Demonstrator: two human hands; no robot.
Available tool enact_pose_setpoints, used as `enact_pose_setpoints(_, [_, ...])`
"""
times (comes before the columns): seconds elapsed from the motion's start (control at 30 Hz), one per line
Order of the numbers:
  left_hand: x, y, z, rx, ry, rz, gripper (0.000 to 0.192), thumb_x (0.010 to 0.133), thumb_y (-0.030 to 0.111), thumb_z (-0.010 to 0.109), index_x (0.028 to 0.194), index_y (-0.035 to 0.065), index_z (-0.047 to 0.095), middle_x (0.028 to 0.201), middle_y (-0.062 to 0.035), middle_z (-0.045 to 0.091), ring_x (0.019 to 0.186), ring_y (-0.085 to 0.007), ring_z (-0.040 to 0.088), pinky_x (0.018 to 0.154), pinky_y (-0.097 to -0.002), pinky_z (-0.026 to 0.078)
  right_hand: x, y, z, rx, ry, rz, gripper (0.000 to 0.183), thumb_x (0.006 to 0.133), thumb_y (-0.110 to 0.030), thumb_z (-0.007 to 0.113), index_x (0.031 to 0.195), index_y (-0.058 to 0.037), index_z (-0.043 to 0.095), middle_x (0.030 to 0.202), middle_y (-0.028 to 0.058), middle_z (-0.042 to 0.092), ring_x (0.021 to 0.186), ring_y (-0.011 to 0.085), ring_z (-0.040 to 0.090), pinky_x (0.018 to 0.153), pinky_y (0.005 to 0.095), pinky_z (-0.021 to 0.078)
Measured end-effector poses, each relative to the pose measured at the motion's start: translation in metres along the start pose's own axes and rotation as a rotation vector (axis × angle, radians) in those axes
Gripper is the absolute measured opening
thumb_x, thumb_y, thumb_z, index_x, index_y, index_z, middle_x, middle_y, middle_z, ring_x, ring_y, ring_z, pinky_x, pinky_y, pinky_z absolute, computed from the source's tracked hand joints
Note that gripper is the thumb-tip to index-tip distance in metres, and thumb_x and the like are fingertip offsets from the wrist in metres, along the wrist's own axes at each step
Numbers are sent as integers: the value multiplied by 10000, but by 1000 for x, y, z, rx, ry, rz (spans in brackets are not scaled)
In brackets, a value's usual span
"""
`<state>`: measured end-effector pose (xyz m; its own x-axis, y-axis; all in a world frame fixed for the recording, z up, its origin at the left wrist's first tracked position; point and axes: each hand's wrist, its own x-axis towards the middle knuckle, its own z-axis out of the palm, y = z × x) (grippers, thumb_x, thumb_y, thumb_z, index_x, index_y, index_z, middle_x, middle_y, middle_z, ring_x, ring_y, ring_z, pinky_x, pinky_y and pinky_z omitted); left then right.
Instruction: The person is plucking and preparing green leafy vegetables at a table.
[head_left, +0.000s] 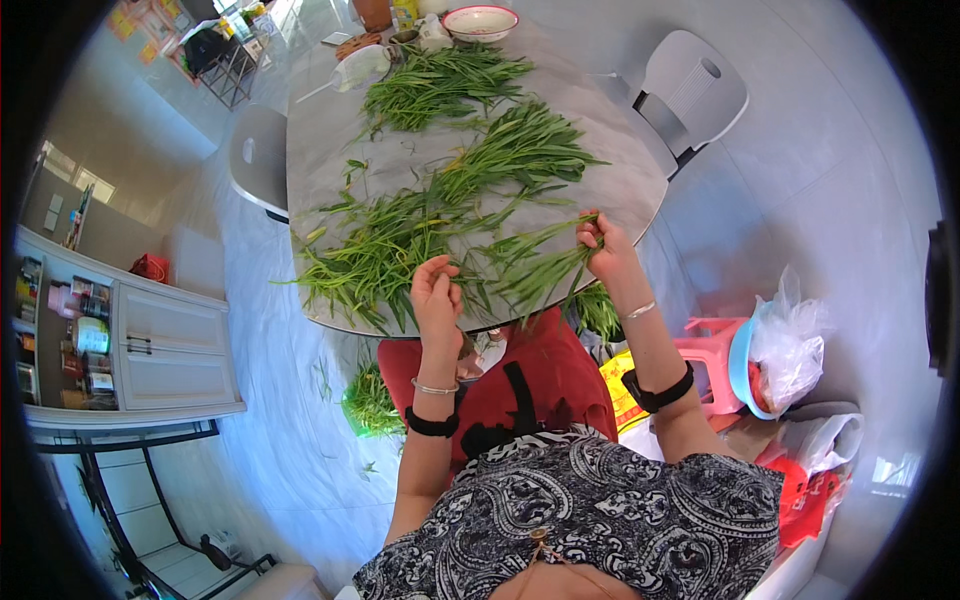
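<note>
Leafy green stalks, apparently water spinach, lie in heaps on a grey stone-patterned table (315, 157). In my right hand (606, 244) the ends of a small bunch of greens (544, 262) are gripped, and its other ends fan left over the table's near edge. My left hand (437, 289) hovers by that edge with fingers bent; whether a thin stalk is pinched in it cannot be made out. Beside it sits the loose near-left heap (367, 251). Farther off are a neater middle heap (517, 154) and a far heap (442, 82).
At the table's far end stand an enamel basin (480, 24), a flyswatter-like tool (360, 69) and jars. Grey chairs (694, 86) flank the table. On the floor are more greens (375, 401) to the left; a pink stool (705, 364) holding a blue basin (741, 360) stands right.
</note>
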<state>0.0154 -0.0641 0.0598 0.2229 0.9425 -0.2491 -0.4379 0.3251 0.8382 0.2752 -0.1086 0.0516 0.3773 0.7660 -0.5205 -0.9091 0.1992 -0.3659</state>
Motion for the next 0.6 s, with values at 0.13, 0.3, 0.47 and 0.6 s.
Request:
enact_pose_setpoints(0.13, [-20,15,12,94,-82,33,158,852,2,436,966,15,545,804,-26,540,494,-47,381,401,-191,289,5,6,-1,52,119,-80,210,950,-188,332,901,-33,464,865,118,530,612,161,417,469,259,345])
enact_pose_setpoints(0.3, [-38,-1,31,583,-210,411,161,780,17,590,940,17,596,810,-19,544,499,-54,420,452,-190,339,6,24,-3,19,64,-77,191,947,-187,341,908,-50,468,870,105,548,618,165,430,481,268,357])
enact_pose_setpoints(0.47, [-41,-8,40,848,-248,551,211,711,56,682,915,22,640,819,-34,556,495,-82,437,468,-207,372,-2,35,2,2,19,-74,170,941,-183,355,926,-61,474,855,91,556,622,159,435,481,261,358])
enact_pose_setpoints(0.6, [-37,-19,37,914,-303,622,197,710,66,683,895,12,643,808,-48,575,502,-99,467,470,-223,388,-9,37,4,-22,7,-97,164,940,-184,359,935,-67,474,859,85,559,623,152,432,478,251,353])
